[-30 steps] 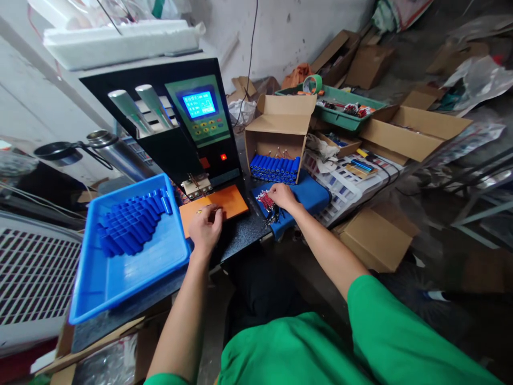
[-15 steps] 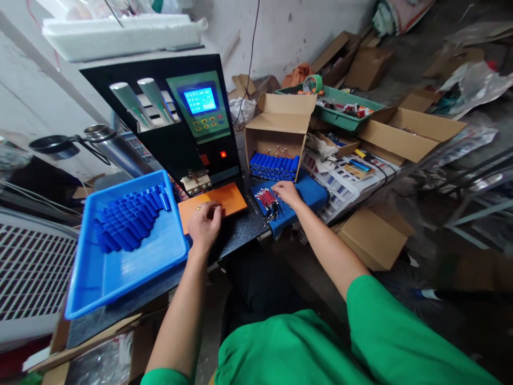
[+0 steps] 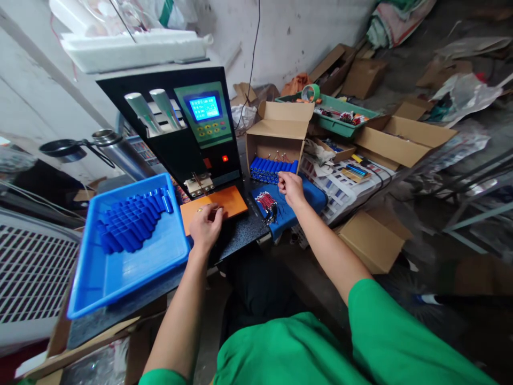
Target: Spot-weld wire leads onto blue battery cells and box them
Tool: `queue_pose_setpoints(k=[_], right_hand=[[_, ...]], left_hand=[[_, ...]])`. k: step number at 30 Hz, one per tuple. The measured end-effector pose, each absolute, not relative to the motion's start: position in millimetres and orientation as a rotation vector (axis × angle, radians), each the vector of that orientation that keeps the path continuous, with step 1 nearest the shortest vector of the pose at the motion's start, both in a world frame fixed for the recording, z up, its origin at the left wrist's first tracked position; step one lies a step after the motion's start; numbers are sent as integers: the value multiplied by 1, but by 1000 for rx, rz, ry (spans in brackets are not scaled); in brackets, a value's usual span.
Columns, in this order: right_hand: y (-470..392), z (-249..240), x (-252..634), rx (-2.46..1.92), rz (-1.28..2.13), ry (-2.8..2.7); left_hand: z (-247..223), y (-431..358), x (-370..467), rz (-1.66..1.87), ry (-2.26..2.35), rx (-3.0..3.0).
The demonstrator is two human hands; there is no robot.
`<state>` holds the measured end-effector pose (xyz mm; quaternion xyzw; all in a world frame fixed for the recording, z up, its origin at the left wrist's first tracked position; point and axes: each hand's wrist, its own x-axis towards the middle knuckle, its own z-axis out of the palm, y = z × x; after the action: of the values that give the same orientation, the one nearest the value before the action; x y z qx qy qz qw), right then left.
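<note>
My left hand [image 3: 206,229] rests on the front of the orange board [image 3: 232,200], its fingers curled with thumb against them. Whatever it may hold is hidden. Above the wire bundle, my right hand [image 3: 292,189] pinches what looks like a wire lead with a small pale tip. The red and black wire leads [image 3: 266,203] lie on a blue cloth [image 3: 315,193]. Just behind that hand, an open cardboard box [image 3: 282,128] holds rows of blue cylindrical cells [image 3: 264,164] with leads at the back. Behind the board, the spot welder [image 3: 212,155] has a lit screen.
A blue tray [image 3: 132,278] of upright blue cylinders stands at the left. A steel flask [image 3: 120,152] is behind it. Rightward are a green tray [image 3: 340,125] with wires and tape, an open carton [image 3: 404,136] and a white plastic crate [image 3: 331,184].
My right hand has lifted from the wire leads and moved slightly up toward the cardboard box. My left hand stays on the orange board. The camera view has shifted slightly.
</note>
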<state>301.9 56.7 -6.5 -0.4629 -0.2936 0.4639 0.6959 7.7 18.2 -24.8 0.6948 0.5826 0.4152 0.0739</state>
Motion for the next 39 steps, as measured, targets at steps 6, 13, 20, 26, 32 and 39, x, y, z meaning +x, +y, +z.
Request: queue_pose_setpoints(k=[6, 13, 20, 26, 32, 39], right_hand=[[45, 17, 248, -1016, 998, -758], [23, 16, 175, -1016, 1031, -875], [10, 10, 144, -987, 1112, -916], [5, 7, 148, -888, 1135, -1202], [0, -2, 146, -857, 1152, -1515], [6, -9, 137, -902, 1103, -1548]], left_hand=[[-16, 2, 11, 1376, 1489, 1916], [0, -31, 50, 1418, 1300, 1590], [-7, -29, 44, 1427, 1256, 1325], [0, -26, 11, 1321, 1283, 1350], [9, -33, -13, 1146, 1418, 1617], [4, -45, -37, 1183, 1597, 1746]])
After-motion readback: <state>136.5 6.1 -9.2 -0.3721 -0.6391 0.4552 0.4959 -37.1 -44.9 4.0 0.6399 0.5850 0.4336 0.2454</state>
